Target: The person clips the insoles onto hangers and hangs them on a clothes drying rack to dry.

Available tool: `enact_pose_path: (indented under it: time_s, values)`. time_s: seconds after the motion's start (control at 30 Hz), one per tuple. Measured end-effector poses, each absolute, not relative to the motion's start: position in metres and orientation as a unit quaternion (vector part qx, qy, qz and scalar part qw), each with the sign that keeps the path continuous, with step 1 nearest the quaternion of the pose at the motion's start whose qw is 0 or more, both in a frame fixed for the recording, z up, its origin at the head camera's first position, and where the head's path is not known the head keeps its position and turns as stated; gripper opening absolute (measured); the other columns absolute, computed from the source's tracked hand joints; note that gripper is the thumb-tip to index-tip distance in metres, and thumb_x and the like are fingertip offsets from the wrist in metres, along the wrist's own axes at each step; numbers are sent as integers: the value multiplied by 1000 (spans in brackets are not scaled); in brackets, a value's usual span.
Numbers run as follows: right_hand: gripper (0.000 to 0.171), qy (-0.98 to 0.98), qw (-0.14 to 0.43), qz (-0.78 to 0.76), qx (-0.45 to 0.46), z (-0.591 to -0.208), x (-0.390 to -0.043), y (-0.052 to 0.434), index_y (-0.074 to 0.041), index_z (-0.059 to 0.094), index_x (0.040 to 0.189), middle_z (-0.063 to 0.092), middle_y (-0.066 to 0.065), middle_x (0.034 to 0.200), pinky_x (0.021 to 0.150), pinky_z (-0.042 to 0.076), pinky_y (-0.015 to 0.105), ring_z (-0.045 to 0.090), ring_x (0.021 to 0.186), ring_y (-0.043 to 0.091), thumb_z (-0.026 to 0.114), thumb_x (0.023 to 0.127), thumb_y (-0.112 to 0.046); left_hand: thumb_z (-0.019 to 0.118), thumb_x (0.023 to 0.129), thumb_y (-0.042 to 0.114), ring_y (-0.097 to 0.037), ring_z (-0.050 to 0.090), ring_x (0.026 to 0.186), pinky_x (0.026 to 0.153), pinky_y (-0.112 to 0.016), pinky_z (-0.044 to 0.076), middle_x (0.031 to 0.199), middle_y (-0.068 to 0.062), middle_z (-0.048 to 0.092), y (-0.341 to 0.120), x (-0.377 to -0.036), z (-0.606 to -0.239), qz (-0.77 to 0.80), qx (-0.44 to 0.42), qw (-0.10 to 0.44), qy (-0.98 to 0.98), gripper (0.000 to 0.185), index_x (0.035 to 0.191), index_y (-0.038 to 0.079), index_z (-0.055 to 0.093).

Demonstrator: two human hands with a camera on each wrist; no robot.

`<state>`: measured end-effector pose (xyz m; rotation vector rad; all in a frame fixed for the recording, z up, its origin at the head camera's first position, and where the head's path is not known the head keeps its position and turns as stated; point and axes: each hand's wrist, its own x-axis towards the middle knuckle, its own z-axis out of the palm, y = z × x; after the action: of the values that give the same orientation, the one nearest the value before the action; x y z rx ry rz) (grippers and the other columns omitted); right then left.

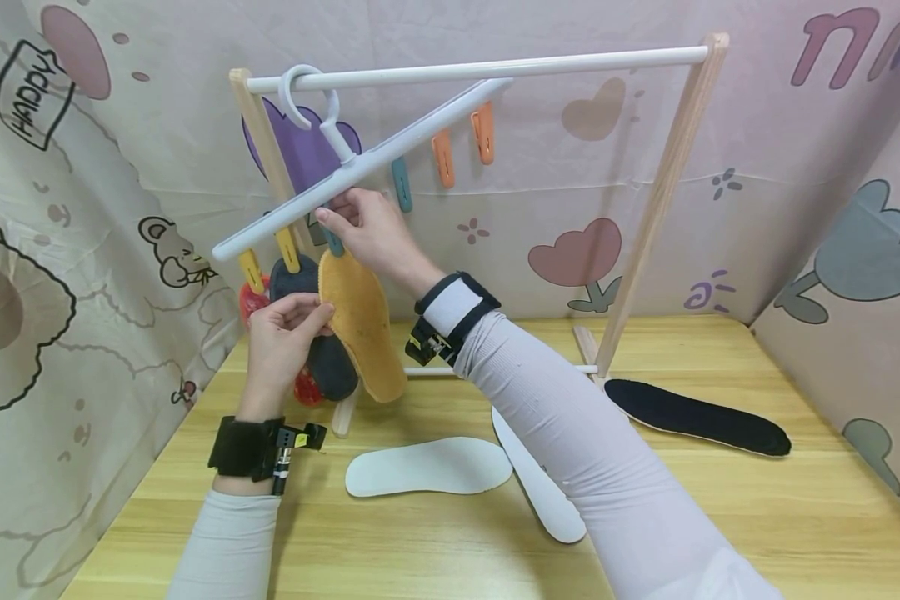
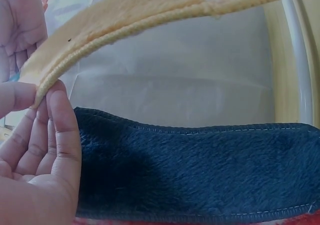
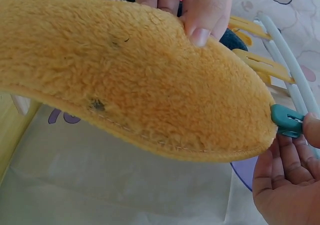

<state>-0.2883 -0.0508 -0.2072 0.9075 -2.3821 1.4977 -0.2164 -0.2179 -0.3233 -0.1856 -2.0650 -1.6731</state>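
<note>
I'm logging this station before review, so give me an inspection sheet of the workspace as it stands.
Surface: wooden table, bare wood at the right and front.
Job's things: yellow insole hangs at a teal clip on the tilted white hanger; dark insole and a red one behind hang from yellow clips.
Clutter: two white insoles and a black insole lie on the table.
Grippers: left hand pinches the yellow insole's edge; right hand is at the teal clip.
Cables: nothing seen.
Surroundings: wooden rack, cartoon-print cloth backdrop.
</note>
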Motion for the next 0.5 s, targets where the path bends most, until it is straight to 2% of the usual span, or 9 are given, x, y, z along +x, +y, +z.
enact_pose_path:
  time_s: [0.5]
  values:
    - [32,-803,95,499,311,-207,-288,-50,2,70,128,77,14,123,91,58,24,74,113,22,64,110,-24,77,100,11,-6,73,71,71,-19,63,82,11,77,-215,-216,-322,-631,-78,247,-731,18,107,-6,75]
